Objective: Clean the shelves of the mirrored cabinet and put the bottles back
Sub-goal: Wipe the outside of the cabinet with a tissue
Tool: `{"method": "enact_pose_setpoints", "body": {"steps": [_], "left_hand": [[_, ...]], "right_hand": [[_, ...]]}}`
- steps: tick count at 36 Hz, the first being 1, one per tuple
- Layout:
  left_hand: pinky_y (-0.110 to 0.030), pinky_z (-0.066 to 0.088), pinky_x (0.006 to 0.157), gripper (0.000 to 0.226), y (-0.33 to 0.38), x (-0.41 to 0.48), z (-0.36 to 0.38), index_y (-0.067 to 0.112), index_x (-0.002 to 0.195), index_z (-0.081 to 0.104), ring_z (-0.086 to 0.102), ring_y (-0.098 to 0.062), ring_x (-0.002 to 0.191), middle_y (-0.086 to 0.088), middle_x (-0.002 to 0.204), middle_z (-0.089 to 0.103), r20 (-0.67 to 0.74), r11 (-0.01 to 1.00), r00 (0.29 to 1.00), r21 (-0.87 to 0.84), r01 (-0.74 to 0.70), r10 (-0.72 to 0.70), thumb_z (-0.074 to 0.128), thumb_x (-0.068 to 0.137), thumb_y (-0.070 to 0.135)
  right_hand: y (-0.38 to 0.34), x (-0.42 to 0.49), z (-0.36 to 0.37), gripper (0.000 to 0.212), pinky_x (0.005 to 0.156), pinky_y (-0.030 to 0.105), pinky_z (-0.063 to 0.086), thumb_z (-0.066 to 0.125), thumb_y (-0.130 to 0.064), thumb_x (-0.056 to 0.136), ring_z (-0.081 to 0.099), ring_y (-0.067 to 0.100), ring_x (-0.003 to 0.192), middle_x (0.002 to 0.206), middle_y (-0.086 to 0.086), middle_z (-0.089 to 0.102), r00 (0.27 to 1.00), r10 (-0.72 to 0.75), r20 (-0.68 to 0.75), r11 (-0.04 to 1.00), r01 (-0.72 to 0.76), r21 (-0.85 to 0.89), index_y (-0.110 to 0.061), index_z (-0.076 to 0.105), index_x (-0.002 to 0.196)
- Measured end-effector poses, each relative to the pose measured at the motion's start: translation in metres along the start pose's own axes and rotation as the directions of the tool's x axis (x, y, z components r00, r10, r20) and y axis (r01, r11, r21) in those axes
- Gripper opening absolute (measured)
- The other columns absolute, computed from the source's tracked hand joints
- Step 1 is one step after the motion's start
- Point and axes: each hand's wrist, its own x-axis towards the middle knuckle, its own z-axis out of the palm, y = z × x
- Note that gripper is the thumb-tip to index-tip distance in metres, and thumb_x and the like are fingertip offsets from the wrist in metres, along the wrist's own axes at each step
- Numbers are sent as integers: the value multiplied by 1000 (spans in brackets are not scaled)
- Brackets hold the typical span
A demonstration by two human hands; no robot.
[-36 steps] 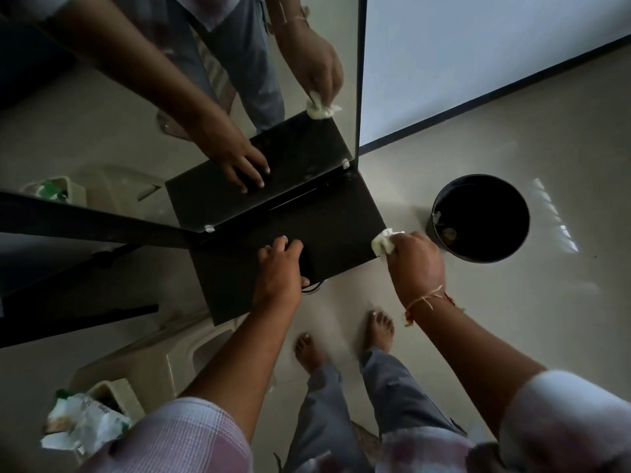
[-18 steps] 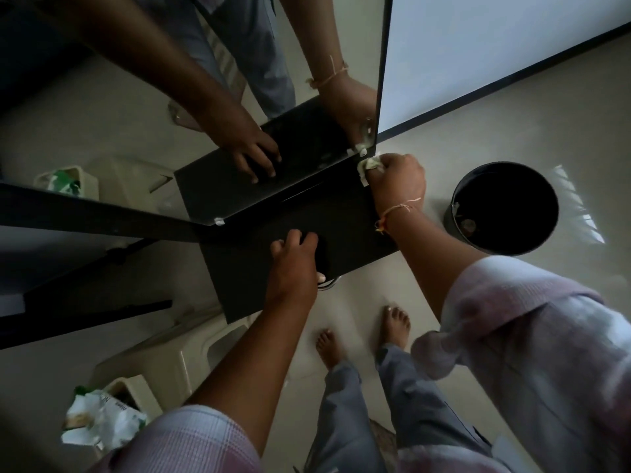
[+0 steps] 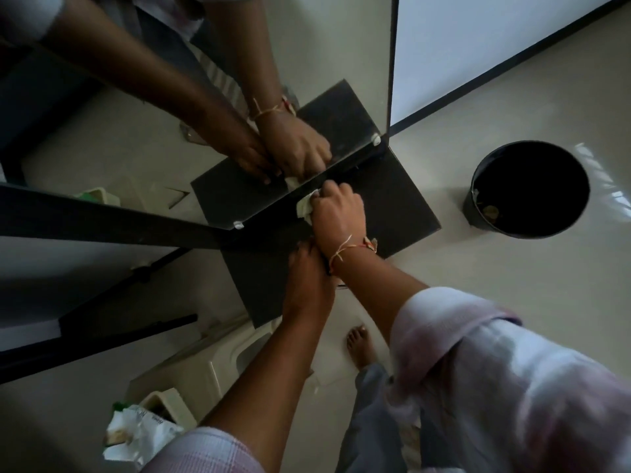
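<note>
A dark shelf (image 3: 399, 206) juts out from the mirror (image 3: 307, 63) of the cabinet. My right hand (image 3: 336, 213) grips a crumpled white tissue (image 3: 305, 207) and presses it on the shelf where it meets the mirror. My left hand (image 3: 307, 268) rests on the shelf's front part, partly under my right wrist, its fingers hidden. Both hands show reflected in the mirror. No bottles are in view.
A black bin (image 3: 527, 189) stands on the floor to the right. A cream plastic stool (image 3: 205, 363) sits below the shelf. A small container with crumpled white wrappers (image 3: 140, 428) lies at the lower left. My bare foot (image 3: 358, 346) stands on the pale floor.
My right hand has slid the tissue left along the back edge of the shelf, from the right corner to the middle. My left hand has stayed on the shelf.
</note>
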Motion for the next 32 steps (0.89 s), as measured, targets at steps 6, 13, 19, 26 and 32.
{"method": "enact_pose_setpoints", "body": {"steps": [6, 13, 19, 26, 32], "left_hand": [[-30, 44, 103, 49, -42, -26, -8, 18, 135, 48, 47, -16, 130, -1, 138, 51, 75, 961, 995, -265, 78, -60, 67, 90, 19], [-45, 26, 116, 87, -98, -8, -12, 18, 151, 30, 13, -29, 148, -7, 160, 18, 44, 990, 991, 60, 124, -127, 77, 79, 32], [-44, 24, 118, 88, -100, -5, -11, 18, 151, 30, 9, -28, 149, -5, 161, 15, 53, 992, 991, 53, 117, -120, 79, 78, 30], [-45, 24, 118, 89, -96, -1, -13, 18, 150, 30, 7, -28, 149, -4, 161, 14, 78, 986, 985, 71, 149, -154, 80, 77, 27], [-47, 28, 116, 87, -92, 4, -14, 15, 147, 31, 10, -32, 147, -8, 158, 17, 89, 980, 983, 135, 150, -162, 81, 76, 28]], "right_hand": [[-26, -6, 10, 24, 73, 33, 38, 58, -28, 86, 48, 22, 94, 107, 0, 55, 944, -296, 145, 948, 309, -79, -22, 68, 107], [13, -3, -15, 20, 71, 36, 37, 56, -26, 86, 48, 24, 91, 100, 1, 56, 998, -52, -29, 987, 47, -152, -20, 67, 101], [90, 19, -56, 20, 62, 34, 34, 55, -20, 88, 51, 31, 85, 91, 10, 56, 969, 191, -157, 943, -226, -243, -13, 70, 99], [101, -46, -52, 23, 67, 37, 47, 57, -17, 87, 52, 28, 82, 91, 10, 57, 969, 151, -194, 955, -194, -224, -10, 68, 106], [31, -99, -12, 35, 73, 33, 46, 65, -22, 83, 49, 20, 87, 101, 4, 56, 999, -18, 28, 990, 21, -139, -16, 61, 117]]}}
